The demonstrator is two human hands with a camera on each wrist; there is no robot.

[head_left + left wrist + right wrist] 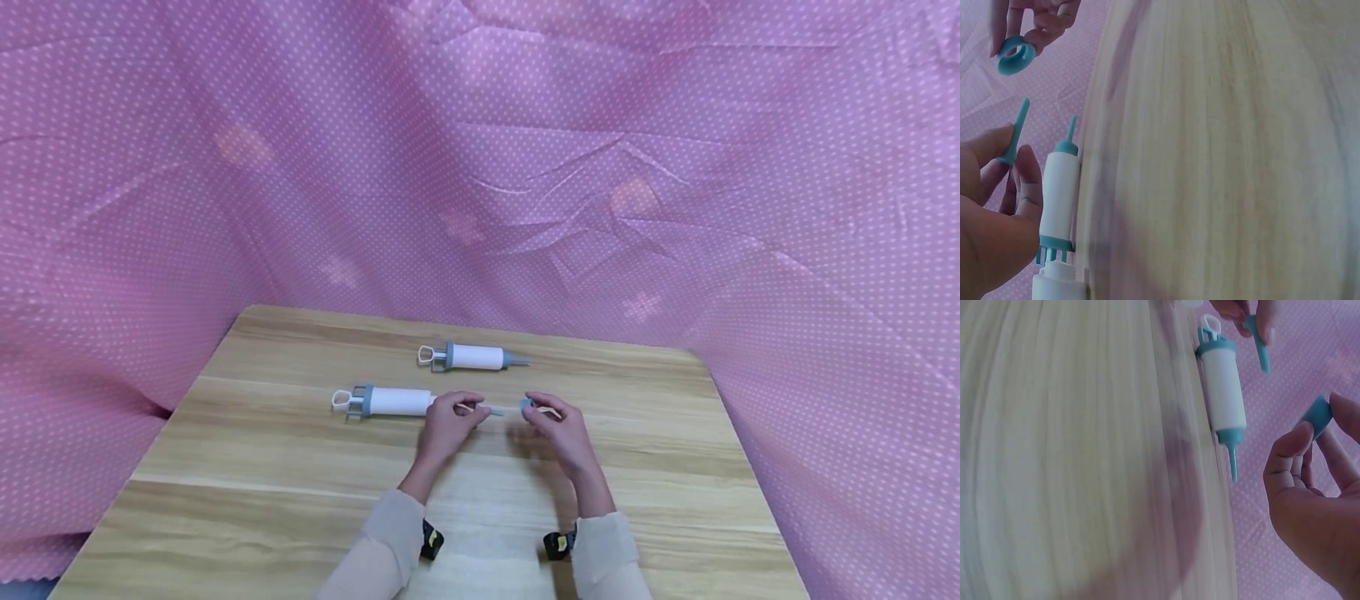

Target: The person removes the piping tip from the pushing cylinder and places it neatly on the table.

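My left hand (447,429) pinches a slim teal nozzle (1019,130) between thumb and fingers, its narrow tip pointing away from the hand. To the right, across a small gap, my right hand (564,432) holds a short teal ring (1007,65) by its rim; the ring and nozzle are apart. A white syringe-like tube (400,402) with a teal collar and white pull handle lies just left of and partly behind my left hand. The left wrist view shows its bare threaded end (1060,271).
Farther back on the wooden table (300,450) lies a second white tube (478,357), with a teal nozzle fitted on its right end and a pull handle on its left. Pink dotted cloth (375,167) hangs behind the table and along both sides.
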